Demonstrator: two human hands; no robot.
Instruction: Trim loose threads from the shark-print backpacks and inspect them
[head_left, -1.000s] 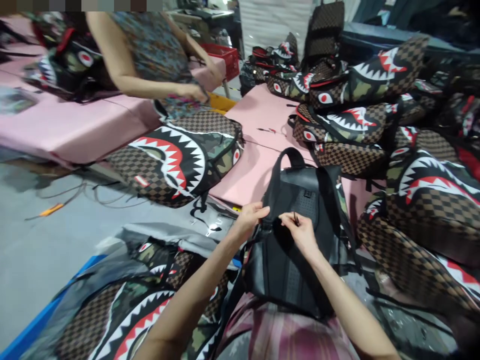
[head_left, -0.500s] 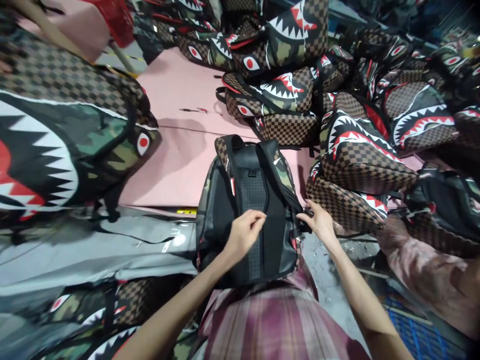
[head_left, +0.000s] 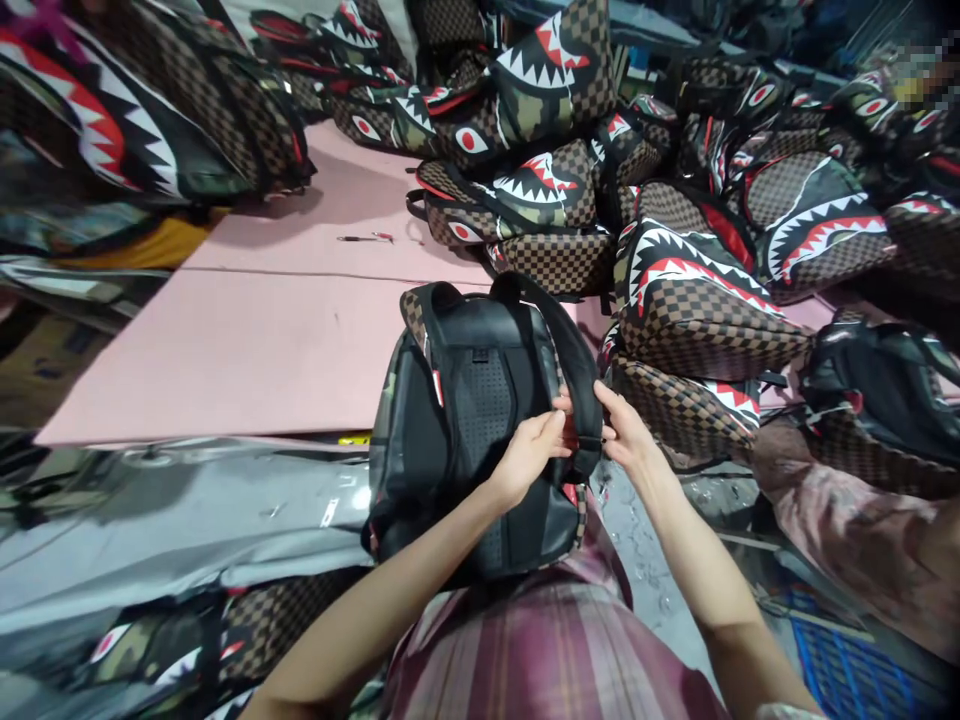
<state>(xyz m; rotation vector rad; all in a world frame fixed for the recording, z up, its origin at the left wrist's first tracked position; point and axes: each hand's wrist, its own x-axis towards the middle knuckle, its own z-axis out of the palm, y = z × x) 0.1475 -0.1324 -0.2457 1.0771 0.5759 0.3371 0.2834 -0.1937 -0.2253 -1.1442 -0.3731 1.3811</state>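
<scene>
Handling the black padded backpack: we are having it close in front of our body, with its perforated back side facing us and its top overlapping the flat pink-covered table in our view.
Wide black shoulder strap: it is arching off the right side of the backpack, and both our hands are meeting at its lower part.
Right hand: we are gripping the strap from its outer side.
Left hand: we are bringing thumb and fingers together at the strap's inner edge; we cannot tell whether they are gripping it.
Pink and white plaid garment: we are wearing it just below the backpack.
Thin dark-and-red tool: it is lying on the table, beyond the backpack and to its left.
Brown-checked, camouflage shark-mouth bags: they are crowding the table to our right and beyond, some resting on others.
Large checked shark-mouth bag: it is showing at the upper left, partly blurred.
Grey plastic sheeting: it is spreading at the lower left, near another eye-printed bag.
Pinkish patterned sleeve: another person is showing at our right, above a blue plastic lattice.
</scene>
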